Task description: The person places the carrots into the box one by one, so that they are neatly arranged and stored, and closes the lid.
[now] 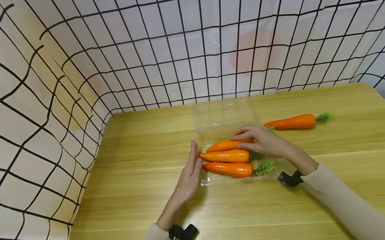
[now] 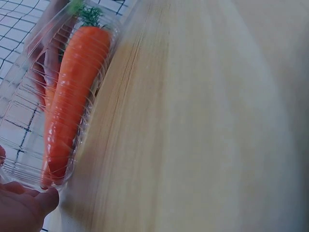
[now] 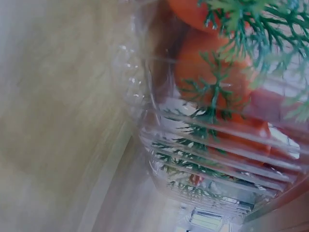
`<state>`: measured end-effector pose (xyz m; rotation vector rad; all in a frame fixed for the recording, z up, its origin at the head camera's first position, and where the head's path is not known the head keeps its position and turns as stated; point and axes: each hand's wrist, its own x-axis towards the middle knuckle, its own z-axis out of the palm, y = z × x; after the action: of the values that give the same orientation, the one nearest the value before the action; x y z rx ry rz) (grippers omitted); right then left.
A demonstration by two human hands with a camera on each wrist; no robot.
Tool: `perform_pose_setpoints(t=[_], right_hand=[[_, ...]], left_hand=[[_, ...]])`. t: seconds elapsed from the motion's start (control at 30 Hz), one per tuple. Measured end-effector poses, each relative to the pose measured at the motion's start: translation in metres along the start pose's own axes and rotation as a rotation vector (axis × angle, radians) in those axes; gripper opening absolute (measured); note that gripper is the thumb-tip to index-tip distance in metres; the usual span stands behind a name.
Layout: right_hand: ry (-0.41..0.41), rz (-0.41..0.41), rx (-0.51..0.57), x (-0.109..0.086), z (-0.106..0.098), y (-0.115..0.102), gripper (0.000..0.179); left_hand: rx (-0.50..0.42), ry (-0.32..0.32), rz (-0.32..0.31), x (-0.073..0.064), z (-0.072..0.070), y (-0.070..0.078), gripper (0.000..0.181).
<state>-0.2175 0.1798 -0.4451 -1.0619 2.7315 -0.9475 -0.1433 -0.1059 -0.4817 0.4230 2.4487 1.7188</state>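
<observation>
Three orange toy-like carrots lie side by side in a clear plastic clamshell box (image 1: 210,181), tips pointing left. My right hand (image 1: 259,139) grips the rear carrot (image 1: 223,145) near its thick end, covering part of it. Beside it lies the middle carrot (image 1: 225,156); nearest me is the front carrot (image 1: 229,169), with green leaves. My left hand (image 1: 190,174) rests with fairly straight fingers against the box's left end. In the left wrist view, that hand's fingers touch the box below the front carrot (image 2: 77,82). Green leaves (image 3: 212,92) show through the box wall in the right wrist view.
The box's clear lid (image 1: 223,113) lies open toward the back. Another carrot (image 1: 294,123) lies on the wooden table (image 1: 128,162), right of the box. White walls with a black grid (image 1: 168,49) stand behind the table and at its sides.
</observation>
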Motion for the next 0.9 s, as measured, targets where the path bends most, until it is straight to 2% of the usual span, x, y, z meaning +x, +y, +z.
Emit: perform_pose_setpoints(t=[0.3,0.9], right_hand=[[-0.006,0.047,0.011,0.002,0.002,-0.002,0.034],[0.123,-0.06,-0.024,0.001,0.016,0.002,0.031]], left_hand=[[-0.006,0.002,0.01,0.0,0.0,-0.002,0.062],[-0.005,-0.004,0.005,0.0,0.0,0.0,0.061]])
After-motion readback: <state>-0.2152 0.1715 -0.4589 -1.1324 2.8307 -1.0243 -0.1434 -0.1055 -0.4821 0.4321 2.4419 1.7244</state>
